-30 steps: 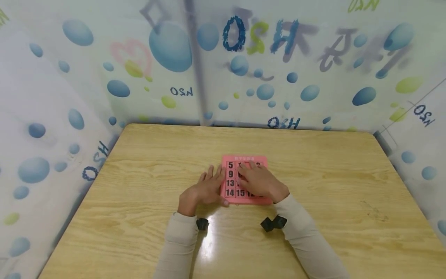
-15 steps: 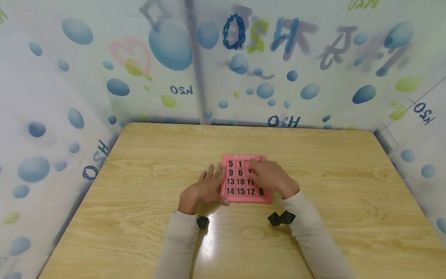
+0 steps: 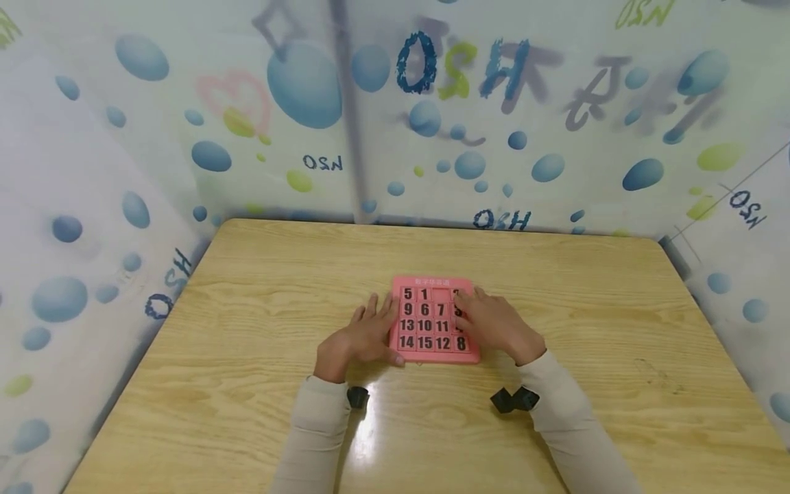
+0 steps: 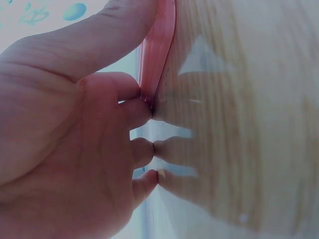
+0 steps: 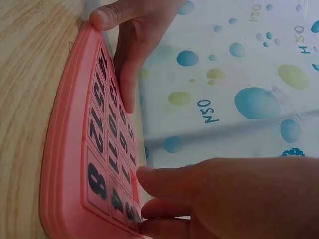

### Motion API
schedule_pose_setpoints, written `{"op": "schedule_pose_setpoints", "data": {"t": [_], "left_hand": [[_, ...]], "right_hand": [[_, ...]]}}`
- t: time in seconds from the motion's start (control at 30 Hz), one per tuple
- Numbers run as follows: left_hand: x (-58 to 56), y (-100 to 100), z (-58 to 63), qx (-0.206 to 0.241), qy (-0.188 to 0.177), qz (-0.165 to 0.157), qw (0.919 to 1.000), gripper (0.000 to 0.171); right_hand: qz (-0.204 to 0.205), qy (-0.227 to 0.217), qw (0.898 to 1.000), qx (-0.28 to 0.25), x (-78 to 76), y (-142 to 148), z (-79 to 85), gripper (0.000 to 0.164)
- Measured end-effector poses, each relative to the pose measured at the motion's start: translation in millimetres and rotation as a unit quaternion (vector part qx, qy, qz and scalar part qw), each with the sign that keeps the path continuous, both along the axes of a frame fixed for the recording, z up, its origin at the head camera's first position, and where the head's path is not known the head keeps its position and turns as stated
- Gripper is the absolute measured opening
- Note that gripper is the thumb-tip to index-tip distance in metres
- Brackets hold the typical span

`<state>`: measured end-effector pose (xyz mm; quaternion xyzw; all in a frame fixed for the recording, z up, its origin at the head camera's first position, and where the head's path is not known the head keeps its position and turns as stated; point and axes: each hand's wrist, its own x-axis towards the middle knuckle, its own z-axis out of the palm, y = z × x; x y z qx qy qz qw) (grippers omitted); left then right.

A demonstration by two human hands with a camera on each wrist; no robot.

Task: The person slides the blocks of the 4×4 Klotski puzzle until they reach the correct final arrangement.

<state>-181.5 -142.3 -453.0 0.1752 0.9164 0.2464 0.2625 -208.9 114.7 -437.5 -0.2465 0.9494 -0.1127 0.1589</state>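
A pink number slide puzzle (image 3: 435, 356) lies flat on the table, with black numbers on square tiles. In its top row, the third place is a bare slot (image 3: 441, 294). My left hand (image 3: 364, 336) rests along the puzzle's left side, fingers spread and their tips on the tabletop. Its thumb (image 5: 100, 19) touches the near left corner. My right hand (image 3: 498, 322) reaches over the right edge, fingertips touching the right column of tiles. It partly covers the upper tiles there; the 8 tile (image 5: 96, 180) shows below them.
The wooden table (image 3: 271, 295) stretches around the puzzle on all sides. Behind it stands a wall (image 3: 234, 185) printed with blue and green bubbles. Small black devices (image 3: 514, 400) sit at the wrists, by the light sleeves.
My right hand has slid right, from the puzzle's middle to its right column, uncovering the bare slot and the middle tiles. My left hand has stayed in place.
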Motion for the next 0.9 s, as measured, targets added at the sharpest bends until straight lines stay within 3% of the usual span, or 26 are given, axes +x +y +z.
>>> {"op": "schedule_pose_setpoints", "data": {"t": [0.23, 0.63, 0.9], "left_hand": [[2.0, 0, -3.3, -0.003, -0.016, 0.010, 0.9998, 0.118], [-0.6, 1, 0.9, -0.003, -0.010, 0.010, 0.9999, 0.115], [-1.5, 3, 2.0, -0.003, -0.009, 0.006, 0.9999, 0.114]], "right_hand": [[0.011, -0.005, 1.000, -0.020, 6.1, -7, -6.4, 0.054], [0.020, 0.022, 0.999, -0.023, 5.8, -20, -8.0, 0.054], [0.022, 0.014, 0.999, -0.033, 5.2, -19, -9.3, 0.056]]}}
